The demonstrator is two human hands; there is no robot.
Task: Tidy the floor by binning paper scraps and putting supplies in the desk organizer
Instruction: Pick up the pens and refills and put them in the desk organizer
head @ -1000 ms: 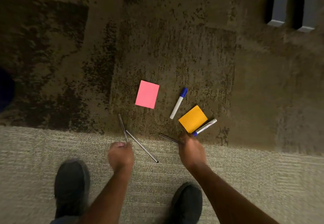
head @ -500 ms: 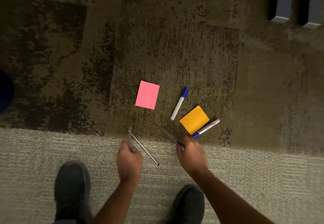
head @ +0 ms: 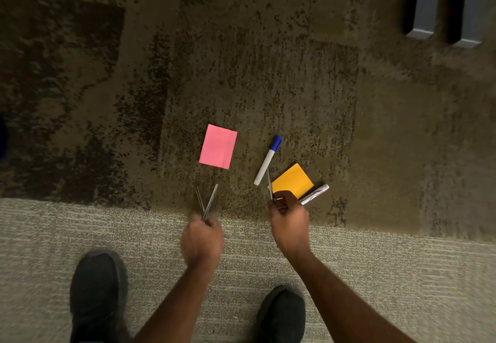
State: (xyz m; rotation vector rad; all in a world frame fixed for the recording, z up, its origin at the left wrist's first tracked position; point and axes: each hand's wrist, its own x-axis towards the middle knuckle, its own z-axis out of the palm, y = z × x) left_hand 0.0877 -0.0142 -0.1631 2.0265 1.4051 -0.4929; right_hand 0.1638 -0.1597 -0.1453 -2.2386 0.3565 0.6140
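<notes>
My left hand (head: 201, 243) grips two thin dark pens (head: 207, 203) that fan upward from the fist. My right hand (head: 290, 224) holds one thin dark pen (head: 269, 184) pointing up. On the brown carpet lie a pink sticky note (head: 218, 146), a white marker with a blue cap (head: 267, 159), an orange sticky note (head: 293, 181) and a second marker (head: 314, 194) just right of my right hand, its lower end hidden behind the hand.
My two dark shoes (head: 98, 293) (head: 281, 313) stand on the lighter striped carpet (head: 402, 275). Two grey furniture legs (head: 422, 7) rise at the top right. A dark blue object (head: 2, 138) shows at the left edge.
Both hands have lifted pens off the floor. The left hand now holds two pens, where one still lay on the carpet before. The right hand's pen has swung upright.
</notes>
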